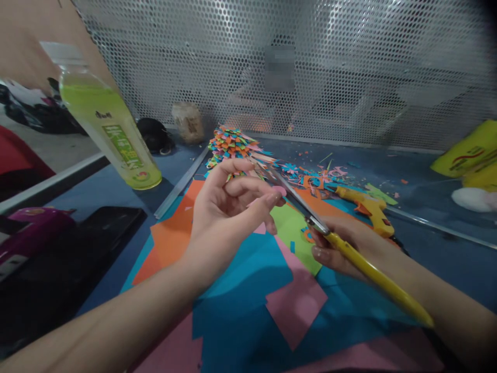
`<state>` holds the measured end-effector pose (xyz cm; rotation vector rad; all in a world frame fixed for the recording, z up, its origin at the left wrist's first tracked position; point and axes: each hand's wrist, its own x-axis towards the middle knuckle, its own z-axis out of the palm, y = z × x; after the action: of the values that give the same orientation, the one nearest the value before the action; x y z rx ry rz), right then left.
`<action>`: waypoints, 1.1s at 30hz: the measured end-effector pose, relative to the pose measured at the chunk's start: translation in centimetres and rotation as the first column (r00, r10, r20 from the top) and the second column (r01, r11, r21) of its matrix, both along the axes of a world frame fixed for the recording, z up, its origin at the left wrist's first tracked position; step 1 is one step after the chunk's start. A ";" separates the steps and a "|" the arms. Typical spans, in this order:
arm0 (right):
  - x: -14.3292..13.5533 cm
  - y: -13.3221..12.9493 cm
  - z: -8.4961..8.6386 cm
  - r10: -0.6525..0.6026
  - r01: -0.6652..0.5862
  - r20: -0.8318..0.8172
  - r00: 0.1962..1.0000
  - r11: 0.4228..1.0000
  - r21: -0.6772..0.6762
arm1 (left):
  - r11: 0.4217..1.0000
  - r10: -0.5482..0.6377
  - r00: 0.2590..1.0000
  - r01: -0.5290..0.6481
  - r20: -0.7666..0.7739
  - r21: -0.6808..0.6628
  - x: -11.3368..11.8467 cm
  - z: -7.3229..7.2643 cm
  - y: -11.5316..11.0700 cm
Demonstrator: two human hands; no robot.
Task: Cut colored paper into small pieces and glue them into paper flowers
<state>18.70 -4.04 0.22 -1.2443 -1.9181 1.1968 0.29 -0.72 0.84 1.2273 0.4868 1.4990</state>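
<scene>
Between thumb and fingers, my left hand (233, 202) pinches a small round piece of pink paper (280, 191). My right hand (345, 243) grips a pair of scissors (361, 259) with yellow handles, the blades pointing up and left, close beside the pink piece. Whether the blades touch the paper I cannot tell. Under both hands lie overlapping sheets: blue paper (240, 274), orange paper (171, 238), green paper (291, 223) and a cut pink sheet (297, 305).
A bottle of green drink (112, 129) stands at left, near a dark phone-like slab (77, 264). Behind my hands sits a heap of colourful paper snippets (233, 142). A yellow glue gun (368, 207) lies at right. A perforated metal panel (310, 67) closes off the back.
</scene>
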 end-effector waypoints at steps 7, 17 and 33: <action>-0.1 0.3 -0.2 0.040 -0.043 -0.064 0.997 0.998 -0.043 | 1.000 0.003 1.000 -0.003 -0.002 -0.002 -0.1 0.0 0.0; -0.1 0.1 0.0 0.013 -0.019 -0.108 0.994 0.998 -0.061 | 0.999 -0.032 0.998 0.031 -0.049 -0.030 0.0 -0.1 0.2; -0.7 1.4 -1.1 -0.229 0.264 -0.324 0.918 0.962 0.067 | 0.986 -0.165 0.881 0.143 -0.444 -0.082 0.8 -2.3 -0.2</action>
<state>17.97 -2.60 -0.89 -1.1222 -1.5232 1.0690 1.05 -0.93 -1.51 1.5451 0.7068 1.0573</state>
